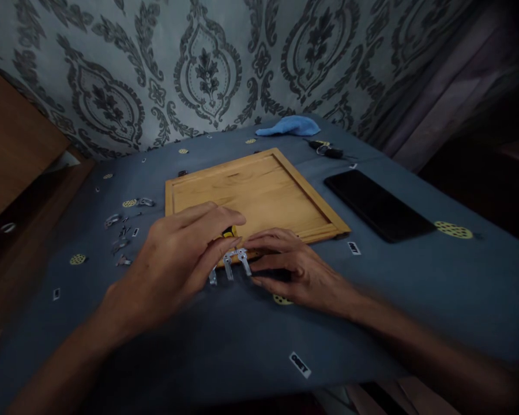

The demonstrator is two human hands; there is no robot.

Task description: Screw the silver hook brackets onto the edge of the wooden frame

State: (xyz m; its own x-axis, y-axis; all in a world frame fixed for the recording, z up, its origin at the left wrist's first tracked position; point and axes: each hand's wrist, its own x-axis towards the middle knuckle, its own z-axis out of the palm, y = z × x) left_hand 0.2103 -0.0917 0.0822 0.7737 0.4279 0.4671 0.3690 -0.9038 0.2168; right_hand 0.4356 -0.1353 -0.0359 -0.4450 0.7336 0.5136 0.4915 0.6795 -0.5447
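A framed wooden panel (251,190) lies flat on the blue patterned cloth. Metal hinge-like pieces (243,260) stick out at its near edge. My left hand (177,248) is closed around a small yellow and black tool (229,231), held over that edge; most of the tool is hidden by the fingers. From the right, my right hand (298,268) reaches in with bent fingers, its fingertips at the rightmost metal piece and the panel's edge.
Small metal parts (120,245) lie left of the panel. A black phone (378,204) rests to its right, with keys (326,150) farther back. A blue cloth (289,125) sits by the patterned wall. Wooden furniture (17,144) stands at the left.
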